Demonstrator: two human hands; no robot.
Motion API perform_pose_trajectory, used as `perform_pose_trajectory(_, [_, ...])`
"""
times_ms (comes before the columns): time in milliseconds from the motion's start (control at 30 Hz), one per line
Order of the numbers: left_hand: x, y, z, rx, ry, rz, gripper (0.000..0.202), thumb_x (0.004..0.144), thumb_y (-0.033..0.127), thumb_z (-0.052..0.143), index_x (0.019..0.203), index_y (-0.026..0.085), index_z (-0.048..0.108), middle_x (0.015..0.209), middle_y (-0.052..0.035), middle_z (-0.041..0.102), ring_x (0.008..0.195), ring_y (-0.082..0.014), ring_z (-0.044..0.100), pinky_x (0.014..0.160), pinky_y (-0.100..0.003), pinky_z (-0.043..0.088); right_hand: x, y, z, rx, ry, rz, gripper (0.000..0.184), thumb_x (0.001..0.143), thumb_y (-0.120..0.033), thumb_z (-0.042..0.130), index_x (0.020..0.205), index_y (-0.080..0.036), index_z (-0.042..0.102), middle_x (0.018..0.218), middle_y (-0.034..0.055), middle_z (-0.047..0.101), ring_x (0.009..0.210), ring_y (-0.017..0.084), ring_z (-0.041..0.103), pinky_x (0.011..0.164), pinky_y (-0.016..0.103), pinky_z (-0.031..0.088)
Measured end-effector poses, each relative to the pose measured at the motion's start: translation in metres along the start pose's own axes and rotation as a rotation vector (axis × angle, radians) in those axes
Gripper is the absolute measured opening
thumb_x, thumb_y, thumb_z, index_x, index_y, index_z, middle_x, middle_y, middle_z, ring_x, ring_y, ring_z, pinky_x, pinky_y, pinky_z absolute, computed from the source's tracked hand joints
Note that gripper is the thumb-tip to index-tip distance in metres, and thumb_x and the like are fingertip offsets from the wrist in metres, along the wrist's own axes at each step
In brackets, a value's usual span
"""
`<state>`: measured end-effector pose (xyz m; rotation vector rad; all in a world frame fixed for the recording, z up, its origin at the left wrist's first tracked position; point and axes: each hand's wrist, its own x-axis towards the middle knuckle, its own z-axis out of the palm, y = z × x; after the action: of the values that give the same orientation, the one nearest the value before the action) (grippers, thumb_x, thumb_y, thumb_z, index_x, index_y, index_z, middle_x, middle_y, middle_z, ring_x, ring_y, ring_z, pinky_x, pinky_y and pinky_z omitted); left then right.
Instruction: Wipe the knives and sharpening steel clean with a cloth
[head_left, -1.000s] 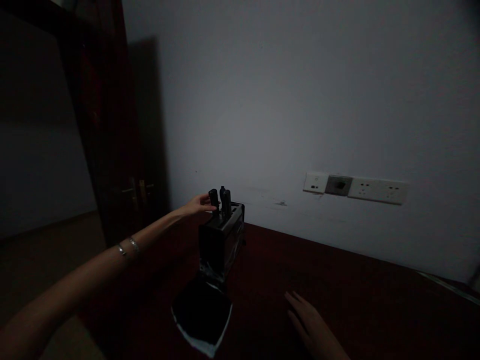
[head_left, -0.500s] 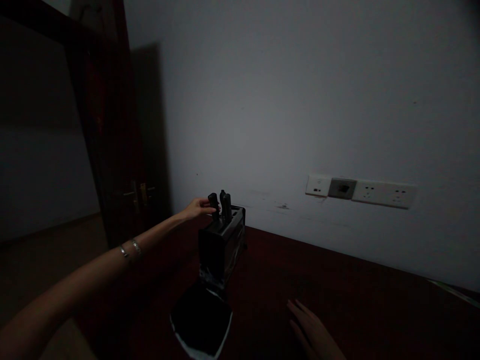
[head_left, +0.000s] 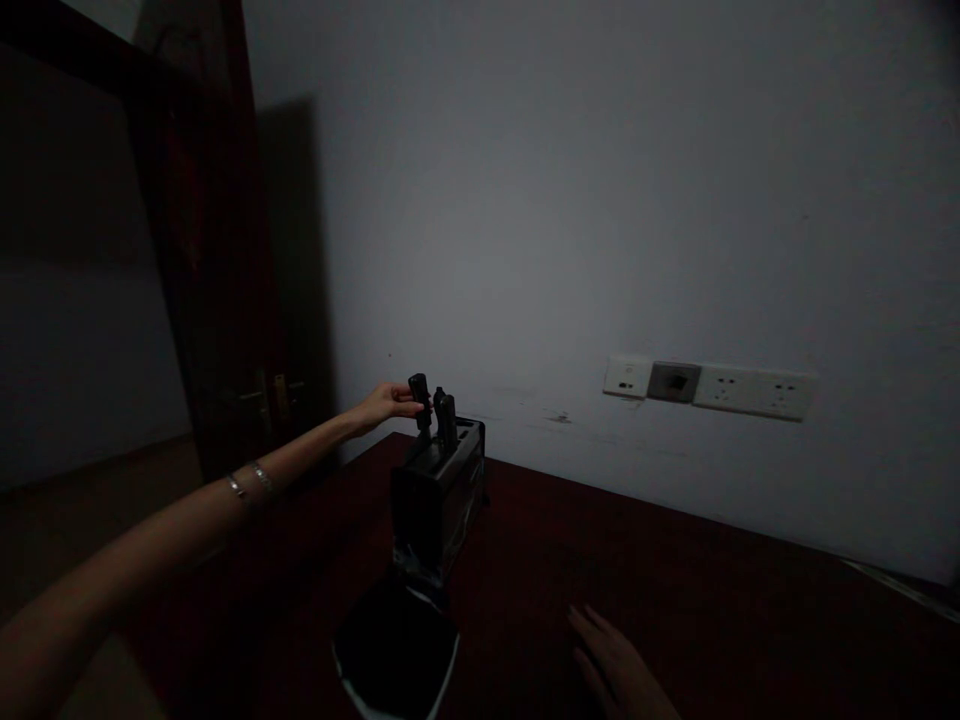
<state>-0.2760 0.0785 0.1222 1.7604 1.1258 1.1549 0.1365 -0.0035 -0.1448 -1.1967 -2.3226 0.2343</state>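
A dark knife block [head_left: 459,490] stands on the dark red table, with slots along its top. My left hand [head_left: 386,404] pinches the black handle of a knife [head_left: 420,396] at the block's near left slot. The knife is upright, its lower part still inside the block. Close beside it, other black handles [head_left: 448,420] stick up from the slots. In front of the block lies a black piece with a pale edge [head_left: 397,650]; what it is stays too dark to tell. My right hand [head_left: 611,655] rests low over the table, fingers stretched out, holding nothing.
Behind the table [head_left: 637,540] rises a pale wall with a row of sockets [head_left: 712,388]. At the left is a dark red door with a handle [head_left: 281,395]. A thin pale strip [head_left: 900,588] lies along the table's far right edge.
My left hand has raised the knife a little out of its slot. The whole view has shifted slightly; my right hand stays in about the same place over the table.
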Motion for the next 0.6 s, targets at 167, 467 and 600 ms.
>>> perform_pose_trajectory(167, [0.013, 0.016, -0.015, 0.005, -0.007, 0.03, 0.039, 0.066, 0.024, 0.07, 0.101, 0.011, 0.06, 0.097, -0.011, 0.067, 0.091, -0.0206, 0.062, 0.088, -0.041, 0.044, 0.0, 0.001, 0.001, 0.028, 0.012, -0.017, 0.04, 0.084, -0.04, 0.043, 0.119, -0.025, 0.054, 0.124, 0.0041, 0.053, 0.117, 0.024, 0.047, 0.095, 0.038, 0.043])
perform_pose_trajectory(467, [0.022, 0.066, -0.031, 0.043, -0.009, 0.094, 0.034, 0.069, 0.02, 0.067, 0.1, 0.008, 0.06, 0.095, -0.0124, 0.067, 0.088, -0.021, 0.063, 0.088, -0.043, 0.044, 0.001, 0.003, 0.003, 0.001, 0.006, -0.038, 0.04, 0.084, -0.038, 0.043, 0.119, -0.023, 0.055, 0.124, 0.0054, 0.053, 0.116, 0.025, 0.047, 0.096, 0.038, 0.042])
perform_pose_trajectory(600, [0.026, 0.086, -0.038, 0.071, 0.005, 0.121, 0.036, 0.069, 0.021, 0.068, 0.101, 0.007, 0.06, 0.099, -0.0141, 0.065, 0.088, -0.0221, 0.063, 0.087, -0.044, 0.044, 0.002, 0.004, 0.004, 0.006, 0.007, -0.037, 0.04, 0.084, -0.039, 0.043, 0.119, -0.023, 0.055, 0.124, 0.0057, 0.053, 0.115, 0.025, 0.048, 0.095, 0.038, 0.043])
